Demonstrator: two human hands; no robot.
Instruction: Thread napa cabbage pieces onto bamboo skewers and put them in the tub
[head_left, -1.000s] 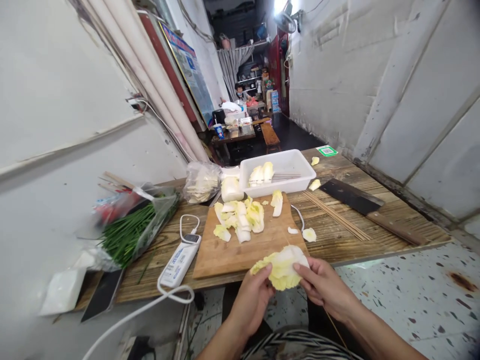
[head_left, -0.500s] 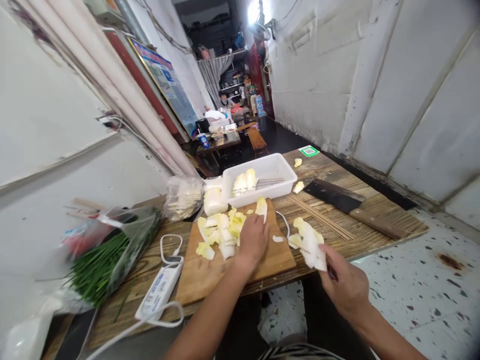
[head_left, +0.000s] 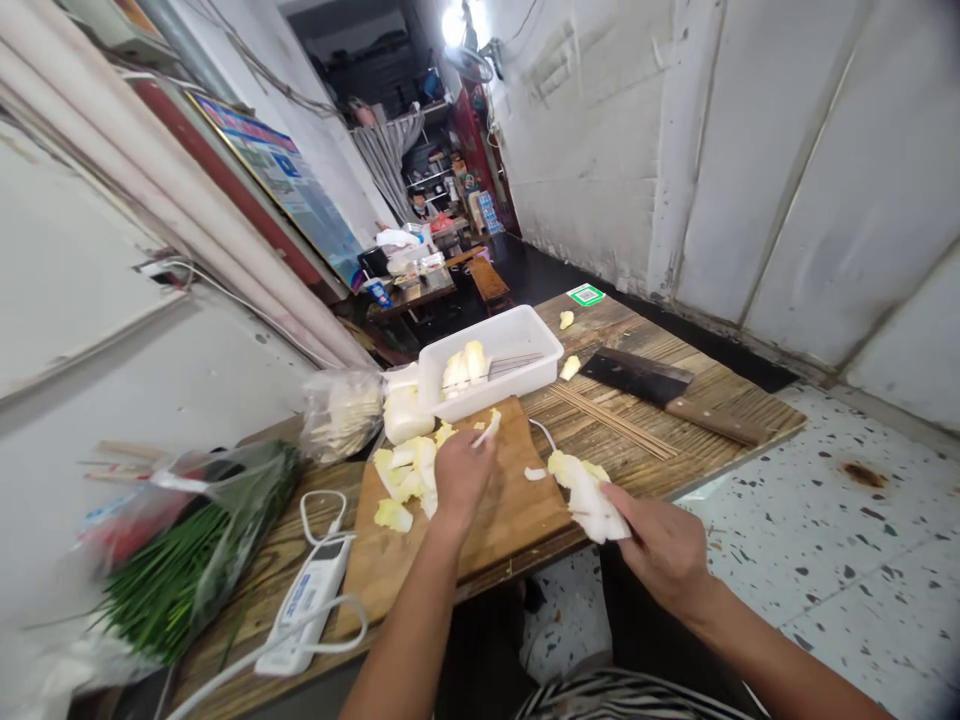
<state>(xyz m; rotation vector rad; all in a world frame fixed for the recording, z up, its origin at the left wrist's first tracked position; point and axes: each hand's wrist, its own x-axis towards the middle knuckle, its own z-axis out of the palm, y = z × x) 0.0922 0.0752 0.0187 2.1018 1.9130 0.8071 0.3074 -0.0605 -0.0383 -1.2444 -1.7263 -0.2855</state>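
My left hand [head_left: 463, 468] is closed on a small piece of cabbage leaf [head_left: 490, 428] above the wooden cutting board [head_left: 510, 510]. Left of that hand lies a pile of pale yellow and white cabbage pieces [head_left: 409, 468], partly hidden by my fingers. My right hand [head_left: 671, 550], past the board's right edge, grips several overlapping cabbage leaves [head_left: 589, 495] by their lower end. Whether a skewer runs through them I cannot tell. One white scrap [head_left: 535, 474] rests on the board between my hands. Behind the board, a white plastic tub [head_left: 525, 335] contains cabbage pieces with thin skewers.
A cleaver [head_left: 637, 380] and bamboo skewers [head_left: 615, 420] lie at right. Bagged green stalks [head_left: 165, 580], a white power strip [head_left: 304, 605] with its cable, and a bag of pale slices [head_left: 343, 415] are at left. Farther back, a person [head_left: 420, 205] is near another table.
My left hand has moved a little over the board, and its cabbage piece now appears more edge-on. The right hand still grips its leaves. The view has shifted to the right.
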